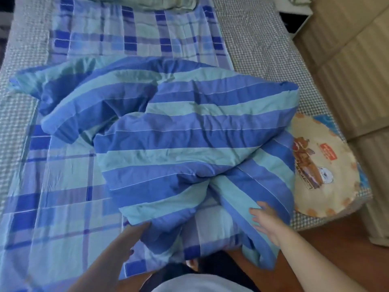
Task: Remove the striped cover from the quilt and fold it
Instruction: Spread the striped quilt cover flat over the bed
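Right hand (263, 220) — fingers spread and nearly straight, laid flat on the striped cover (189, 131) at its near right fold. Left hand (134, 230) reaches to the cover's near lower edge; fingertips hidden under the fabric (grip cannot be told). Cover, quilt bulk seemingly inside, lies bunched across the middle of the bed, over a blue plaid sheet (63, 207), its near end hanging past the bed's near edge. Round printed cushion (324, 165) at the bed's near right corner — touching the cover.
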{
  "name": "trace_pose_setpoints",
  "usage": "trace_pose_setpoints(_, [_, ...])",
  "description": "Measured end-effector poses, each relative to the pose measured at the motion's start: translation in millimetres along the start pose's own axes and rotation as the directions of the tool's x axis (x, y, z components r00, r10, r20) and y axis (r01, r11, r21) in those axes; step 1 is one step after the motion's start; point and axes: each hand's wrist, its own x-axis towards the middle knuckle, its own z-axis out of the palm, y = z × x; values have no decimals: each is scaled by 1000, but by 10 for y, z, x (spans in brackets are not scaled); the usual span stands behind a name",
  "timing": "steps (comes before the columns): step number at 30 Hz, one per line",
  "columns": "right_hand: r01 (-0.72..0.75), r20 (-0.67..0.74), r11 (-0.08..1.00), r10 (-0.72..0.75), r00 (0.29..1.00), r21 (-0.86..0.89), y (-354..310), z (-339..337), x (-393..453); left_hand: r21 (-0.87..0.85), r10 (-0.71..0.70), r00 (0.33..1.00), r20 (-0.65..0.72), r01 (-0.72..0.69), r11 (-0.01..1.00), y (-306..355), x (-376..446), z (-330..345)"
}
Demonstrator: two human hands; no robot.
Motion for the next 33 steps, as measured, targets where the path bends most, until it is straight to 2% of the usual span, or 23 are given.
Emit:
trace_pose_setpoints(3, [-67, -24, 996, 69, 997, 60, 280, -21, -27, -165, -17, 999, -27, 13, 986, 43, 62, 406])
trace_pose_setpoints(7, [-183, -57, 982, 185, 981, 36, 745, -176, 18, -312, 168, 969, -181, -219, 925, 322, -201, 554])
trace_pose_setpoints(9, [-205, -74, 979, 203, 976, -16, 751, -176, 104, -421, 198, 944, -265, -298, 857, 629, -559, 393])
trace_pose_setpoints(11, [-181, 55, 983, 180, 982, 12, 552, 19, 176, -531, 236, 943, -234, -327, 781, 967, -1011, 174])
trace_pose_setpoints(14, [-237, 388, 910, 93, 917, 340, 15, 404, 155, -501, 361, 922, -141, -381, 777, 1386, -1794, -35])
trace_pose_setpoints(17, [-281, 489, 782, -34, 871, 556, -542, 561, -7, -467, 470, 878, -98, -457, 757, 1540, -2514, -134])
trace_pose_setpoints(18, [-284, 519, 772, -69, 852, 569, -682, 603, -98, -465, 491, 866, -95, -475, 747, 1549, -2695, -153])
trace_pose_setpoints(19, [-271, 565, 806, -94, 820, 527, -796, 667, -234, -468, 510, 855, -92, -489, 736, 1547, -2865, -163])
trace_pose_setpoints(21, [-196, 672, 924, -83, 736, 329, -891, 858, -628, -494, 568, 819, -80, -528, 691, 1521, -3126, -175])
trace_pose_setpoints(22, [-165, 711, 945, -92, 697, 284, -873, 958, -826, -497, 595, 799, -92, -554, 667, 1507, -3217, -182])
trace_pose_setpoints(24, [-204, 767, 880, -237, 596, 430, -818, 1077, -1125, -387, 607, 763, -220, -640, 664, 1470, -3324, -227])
trace_pose_setpoints(25, [-254, 756, 800, -336, 561, 544, -829, 1064, -1205, -208, 605, 727, -325, -679, 704, 1416, -3328, -284])
trace_pose_setpoints(26, [-303, 739, 721, -415, 531, 623, -878, 1000, -1237, 37, 605, 690, -397, -647, 762, 1344, -3300, -339])
trace_pose_setpoints(27, [-334, 713, 662, -455, 533, 671, -956, 903, -1228, 297, 612, 676, -409, -536, 790, 1257, -3274, -362])
trace_pose_setpoints(28, [-337, 677, 621, -458, 577, 708, -1039, 830, -1169, 524, 627, 688, -364, -405, 749, 1167, -3210, -359])
trace_pose_setpoints(29, [-335, 640, 587, -445, 627, 737, -1120, 760, -1135, 678, 642, 715, -275, -329, 657, 1073, -3099, -323])
trace_pose_setpoints(30, [-329, 622, 581, -427, 656, 745, -1177, 697, -1142, 742, 643, 744, -182, -326, 586, 983, -2953, -257])
trace_pose_setpoints(31, [-307, 600, 595, -389, 699, 743, -1215, 665, -1163, 731, 644, 756, -120, -371, 572, 897, -2792, -186])
trace_pose_setpoints(33, [-176, 475, 627, -348, 809, 759, -1265, 676, -1300, 505, 634, 766, -109, -506, 699, 705, -2475, -44])
